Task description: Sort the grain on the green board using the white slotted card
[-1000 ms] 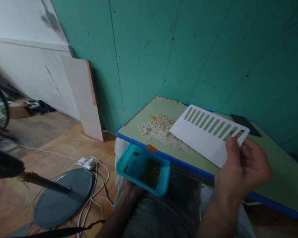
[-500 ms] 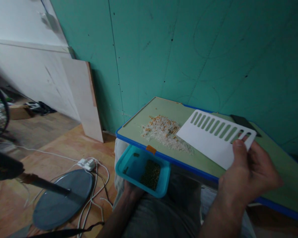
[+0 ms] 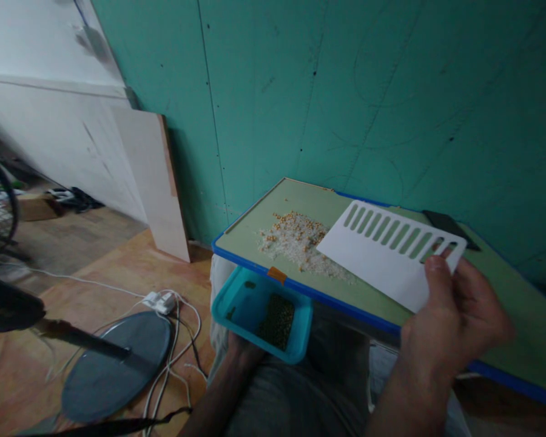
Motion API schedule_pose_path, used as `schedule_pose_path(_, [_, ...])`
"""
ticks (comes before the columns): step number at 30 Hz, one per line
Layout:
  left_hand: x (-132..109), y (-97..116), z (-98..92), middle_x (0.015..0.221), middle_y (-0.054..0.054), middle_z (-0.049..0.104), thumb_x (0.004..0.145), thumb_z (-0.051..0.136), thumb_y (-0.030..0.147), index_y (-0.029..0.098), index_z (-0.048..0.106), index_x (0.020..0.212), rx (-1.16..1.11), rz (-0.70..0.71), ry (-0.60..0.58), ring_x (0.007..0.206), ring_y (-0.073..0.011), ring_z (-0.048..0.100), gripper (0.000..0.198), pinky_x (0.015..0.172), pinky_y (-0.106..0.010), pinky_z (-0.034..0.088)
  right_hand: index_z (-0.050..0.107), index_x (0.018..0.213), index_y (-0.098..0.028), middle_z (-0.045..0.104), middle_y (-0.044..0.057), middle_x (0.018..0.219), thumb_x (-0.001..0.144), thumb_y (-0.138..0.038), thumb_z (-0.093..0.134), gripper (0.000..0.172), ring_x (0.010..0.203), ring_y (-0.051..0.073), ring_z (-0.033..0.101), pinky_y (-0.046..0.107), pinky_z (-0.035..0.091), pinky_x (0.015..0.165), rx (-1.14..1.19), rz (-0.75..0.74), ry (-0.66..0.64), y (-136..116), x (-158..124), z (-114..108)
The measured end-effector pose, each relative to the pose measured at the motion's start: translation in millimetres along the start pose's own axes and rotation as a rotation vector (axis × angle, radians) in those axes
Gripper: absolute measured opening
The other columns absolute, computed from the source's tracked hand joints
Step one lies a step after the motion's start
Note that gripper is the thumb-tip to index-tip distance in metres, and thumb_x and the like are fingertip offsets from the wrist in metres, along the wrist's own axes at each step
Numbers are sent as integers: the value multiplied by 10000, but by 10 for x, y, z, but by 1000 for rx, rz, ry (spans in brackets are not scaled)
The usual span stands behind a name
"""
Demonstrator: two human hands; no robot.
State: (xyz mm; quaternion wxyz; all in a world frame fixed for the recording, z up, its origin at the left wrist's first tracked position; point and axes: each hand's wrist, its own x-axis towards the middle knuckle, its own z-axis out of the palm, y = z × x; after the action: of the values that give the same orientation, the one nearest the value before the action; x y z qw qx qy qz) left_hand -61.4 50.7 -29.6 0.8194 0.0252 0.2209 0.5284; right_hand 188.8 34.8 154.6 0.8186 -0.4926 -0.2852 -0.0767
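Observation:
Between thumb and fingers, my right hand grips a white slotted scraper by its right end, its slots along the far side. The scraper's left corner is over the edge of a pile of white grains and yellow peas on a green board with a blue rim. Below the board's near edge, my left hand supports a turquoise plastic tub from underneath, its fingers mostly hidden. Small dark green beans lie in the tub's right part.
An orange clip sits on the board's near rim, and a dark flat object lies at its far right. A green wall stands behind. On the floor at left are a round stand base, a power strip and white cables.
The scraper has shifted slightly left with my right hand, covering a bit more of the pile's right side. The left hand and tub have hardly moved.

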Motion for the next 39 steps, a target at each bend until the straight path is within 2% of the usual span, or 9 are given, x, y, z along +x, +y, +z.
schedule_pose_path(3, [-57, 10, 93, 1148, -134, 989, 1087, 607, 461, 283, 956, 1004, 2, -22, 78, 1525, -424, 806, 401, 1343, -600, 628, 977, 1150, -209, 942, 89, 1108, 846, -362, 1037, 345, 1044, 318, 873, 522, 715, 1082, 30, 3, -6, -25, -5, 14])
schedule_pose_path(7, [-58, 6, 169, 982, -143, 969, 1109, 548, 461, 302, 939, 890, -38, -24, 170, 1474, -414, 840, 475, 1352, -586, 623, 974, 1127, -219, 945, 83, 1085, 827, -385, 1051, 351, 1014, 320, 864, 531, 720, 1065, 44, 5, -34, -27, 15, 13])
schedule_pose_path(12, [-12, -26, 174, 1097, -131, 988, 1085, 581, 414, 313, 964, 992, -44, -24, 111, 1506, -411, 824, 407, 1340, -571, 638, 977, 1093, -201, 947, 73, 1040, 800, -350, 1066, 340, 919, 279, 845, 466, 716, 966, 64, -26, -86, -5, 56, -23])
schedule_pose_path(16, [17, -54, 144, 1033, -131, 979, 1089, 593, 430, 311, 955, 1000, -47, -22, 96, 1495, -418, 827, 391, 1335, -588, 638, 974, 1073, -206, 941, 64, 1026, 805, -365, 1082, 330, 902, 274, 843, 438, 705, 911, 91, -33, -88, 4, 60, -34])
schedule_pose_path(22, [98, -29, -5, 719, -112, 854, 1057, 614, 443, 375, 729, 659, -62, -22, 72, 1335, -410, 881, 420, 1346, -596, 628, 972, 1033, -212, 929, 51, 973, 743, -353, 1093, 344, 867, 282, 832, 449, 709, 863, 99, -22, 0, -20, 50, 17])
schedule_pose_path(30, [180, 66, -118, 872, -122, 932, 1081, 607, 483, 360, 889, 824, -37, -15, 59, 1404, -405, 850, 401, 1352, -609, 617, 995, 918, -334, 905, 58, 919, 740, -360, 1065, 193, 836, 405, 821, 686, 725, 917, 11, -82, 140, 30, 150, -30])
schedule_pose_path(33, [155, 100, -80, 912, -105, 946, 1086, 606, 468, 349, 917, 880, -39, -14, 84, 1330, -399, 881, 392, 1327, -593, 643, 995, 881, -378, 882, 51, 873, 745, -331, 1060, 158, 816, 420, 831, 690, 731, 867, 26, -128, 142, 77, 195, -54])
schedule_pose_path(37, [135, 125, -45, 737, -93, 858, 1093, 595, 424, 324, 934, 934, -76, -8, 142, 1201, -375, 906, 387, 1305, -533, 659, 989, 858, -387, 875, 46, 868, 761, -314, 1056, 139, 805, 410, 838, 657, 734, 820, 39, -143, 106, 56, 184, -68])
schedule_pose_path(39, [142, 120, -54, 709, -96, 835, 1071, 616, 408, 328, 922, 910, -91, -7, 138, 1226, -385, 896, 355, 1319, -547, 647, 997, 885, -366, 898, 61, 905, 748, -322, 1073, 163, 804, 414, 831, 650, 725, 813, 18, -110, 96, 16, 160, -77])
